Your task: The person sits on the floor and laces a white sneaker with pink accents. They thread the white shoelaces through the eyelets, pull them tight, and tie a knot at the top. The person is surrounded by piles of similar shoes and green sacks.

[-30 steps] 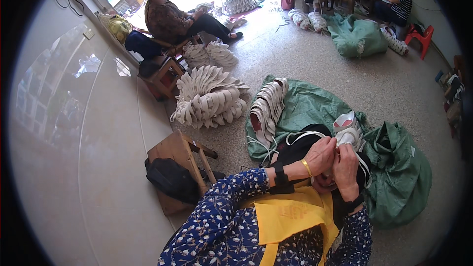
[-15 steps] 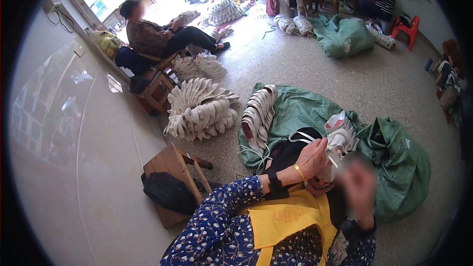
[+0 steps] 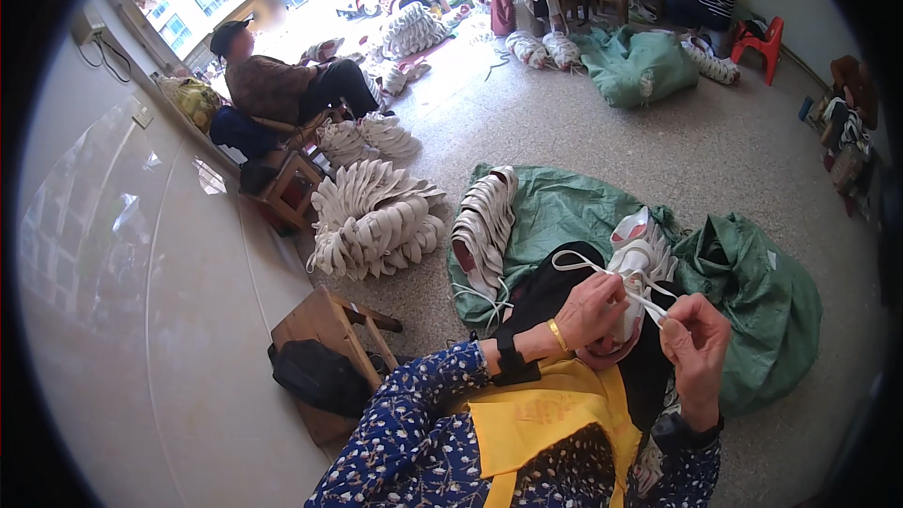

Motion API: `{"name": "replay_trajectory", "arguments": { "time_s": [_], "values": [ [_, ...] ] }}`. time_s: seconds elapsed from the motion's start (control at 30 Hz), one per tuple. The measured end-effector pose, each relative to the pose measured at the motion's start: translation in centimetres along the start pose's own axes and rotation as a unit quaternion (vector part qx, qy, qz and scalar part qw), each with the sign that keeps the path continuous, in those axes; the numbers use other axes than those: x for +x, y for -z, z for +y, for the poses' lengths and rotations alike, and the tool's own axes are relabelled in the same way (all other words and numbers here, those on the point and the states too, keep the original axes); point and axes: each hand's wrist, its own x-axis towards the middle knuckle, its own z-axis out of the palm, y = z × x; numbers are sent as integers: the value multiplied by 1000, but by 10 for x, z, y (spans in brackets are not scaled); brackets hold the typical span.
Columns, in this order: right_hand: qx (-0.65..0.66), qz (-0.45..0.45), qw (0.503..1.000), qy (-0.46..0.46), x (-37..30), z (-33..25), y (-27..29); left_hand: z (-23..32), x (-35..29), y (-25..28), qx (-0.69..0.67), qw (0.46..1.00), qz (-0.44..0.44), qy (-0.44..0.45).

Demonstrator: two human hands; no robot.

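A white shoe (image 3: 632, 312) with a pinkish inside rests on my lap, partly hidden by my hands. White shoelace (image 3: 645, 301) runs from it between both hands, and a loose loop stands out to the left. My left hand (image 3: 593, 309) is closed over the shoe, pinching the lace. To its right, my right hand (image 3: 696, 339) pinches another stretch of the lace between thumb and fingers. Just beyond the shoe lie more white shoes (image 3: 642, 240), nested together. Farther left, a row of stacked white shoes (image 3: 485, 226) lies on a green woven sack (image 3: 574, 198).
A bulging green sack (image 3: 752, 320) stands close at my right. At left are a wooden stool (image 3: 324, 320) with a black bag (image 3: 318, 378) and a large heap of shoe uppers (image 3: 372, 221). Other people sit farther off, near a red plastic stool (image 3: 758, 49).
My right hand has come to a clear pinch on the lace, which now stretches between the hands. The seated person at far left has shifted posture. My view has shifted slightly.
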Motion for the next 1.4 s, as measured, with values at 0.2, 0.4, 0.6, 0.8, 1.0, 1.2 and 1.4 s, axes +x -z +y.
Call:
{"name": "replay_trajectory", "arguments": {
  "time_s": [0.2,0.4,0.6,0.8,1.0,1.2,1.4],
  "values": [
    [32,-9,999,-20,-1,3,-8,21,1,0,-143,982,-108,60],
    [5,-5,1000,-29,-6,13,13,18,2,4,-159,976,-127,75],
    [117,68,991,13,-30,39,61,12,-3,20,-99,986,-132,33],
    [243,109,963,-36,-47,67,94,-10,-15,27,-226,949,-141,169],
    [50,164,982,-79,-56,84,95,-15,-16,29,-310,922,-84,216],
    [22,184,976,-118,-56,92,103,-28,-9,35,-363,899,-71,234],
    [63,206,971,-102,-49,96,106,-29,-9,41,-371,883,-74,279]
  ]
}}
